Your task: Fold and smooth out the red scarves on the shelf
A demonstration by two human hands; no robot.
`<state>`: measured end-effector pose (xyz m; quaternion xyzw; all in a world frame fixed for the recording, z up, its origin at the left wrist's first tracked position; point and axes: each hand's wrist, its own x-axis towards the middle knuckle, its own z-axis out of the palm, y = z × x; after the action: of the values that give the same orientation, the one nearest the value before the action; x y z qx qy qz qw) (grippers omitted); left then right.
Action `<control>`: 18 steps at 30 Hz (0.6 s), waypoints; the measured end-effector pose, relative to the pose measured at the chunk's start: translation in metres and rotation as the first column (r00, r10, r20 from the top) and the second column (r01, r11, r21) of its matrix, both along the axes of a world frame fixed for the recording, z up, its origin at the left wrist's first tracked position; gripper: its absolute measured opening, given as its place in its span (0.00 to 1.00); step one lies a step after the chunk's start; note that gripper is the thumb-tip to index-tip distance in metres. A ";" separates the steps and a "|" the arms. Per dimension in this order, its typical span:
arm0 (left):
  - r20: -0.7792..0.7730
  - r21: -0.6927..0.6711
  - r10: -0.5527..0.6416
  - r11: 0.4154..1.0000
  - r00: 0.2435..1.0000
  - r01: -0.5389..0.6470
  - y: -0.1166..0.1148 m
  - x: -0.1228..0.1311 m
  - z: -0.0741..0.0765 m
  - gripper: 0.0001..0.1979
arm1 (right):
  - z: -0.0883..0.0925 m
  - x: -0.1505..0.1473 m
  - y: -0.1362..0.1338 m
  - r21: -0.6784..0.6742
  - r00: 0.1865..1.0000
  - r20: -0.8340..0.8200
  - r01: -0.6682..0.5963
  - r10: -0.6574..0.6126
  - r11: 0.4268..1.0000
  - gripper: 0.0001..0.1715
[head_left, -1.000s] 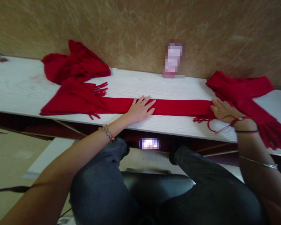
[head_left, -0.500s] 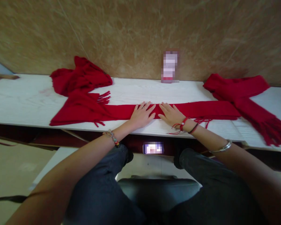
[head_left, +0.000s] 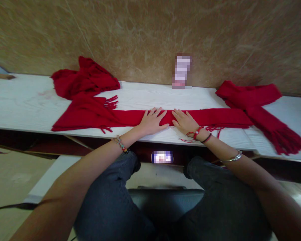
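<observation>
A red fringed scarf [head_left: 215, 117] lies as a long narrow strip along a white wood-grain tabletop [head_left: 145, 95]. Flat on its middle rests my left hand [head_left: 153, 121], fingers spread. My right hand [head_left: 185, 122] lies beside it, palm down with fingers stretched out, a small gap apart from the left. At the left the strip widens into a loose, creased part [head_left: 82, 115] with fringe showing. What lies beneath my palms is hidden.
Another bunched red cloth [head_left: 86, 80] sits at the back left against the brown marbled wall [head_left: 130, 40]. A folded red scarf [head_left: 268, 117] with long fringe lies at the right. A blurred-out upright item [head_left: 182, 72] stands by the wall. My knees are under the table edge.
Both hands stay flat on the scarf, with only a slight shift of the right hand. The view has tilted a little; the cloths look the same.
</observation>
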<state>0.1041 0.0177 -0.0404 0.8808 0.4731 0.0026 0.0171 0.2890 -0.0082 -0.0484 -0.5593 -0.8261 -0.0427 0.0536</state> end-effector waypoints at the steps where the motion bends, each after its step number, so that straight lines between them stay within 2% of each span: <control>1: 0.002 0.002 -0.001 1.000 1.000 0.001 0.001 0.000 -0.001 0.36 | 0.000 0.000 0.000 0.015 1.000 -0.018 0.001 -0.001 1.000 0.29; 7: 0.049 0.034 -0.022 0.999 0.999 0.021 0.002 -0.001 -0.004 0.37 | 0.001 0.004 -0.001 0.179 0.987 -0.159 -0.002 0.031 0.984 0.28; 13: 0.026 0.027 -0.019 0.999 0.999 0.019 0.001 -0.001 -0.003 0.36 | -0.002 0.006 0.000 0.051 0.992 -0.111 -0.051 0.056 0.997 0.27; 15: 0.022 0.026 -0.016 1.000 1.000 0.016 0.000 0.000 -0.003 0.36 | -0.001 0.006 0.000 0.075 0.991 -0.112 -0.062 0.070 0.995 0.27; 18: 0.027 0.038 -0.014 0.999 1.000 0.013 0.000 0.000 -0.003 0.37 | 0.000 0.006 0.000 0.098 0.980 -0.098 -0.162 0.171 0.982 0.25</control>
<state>0.1046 0.0177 -0.0437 0.8840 0.4669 0.0231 0.0070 0.2949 -0.0086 -0.0482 -0.4867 -0.8633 -0.0450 0.1259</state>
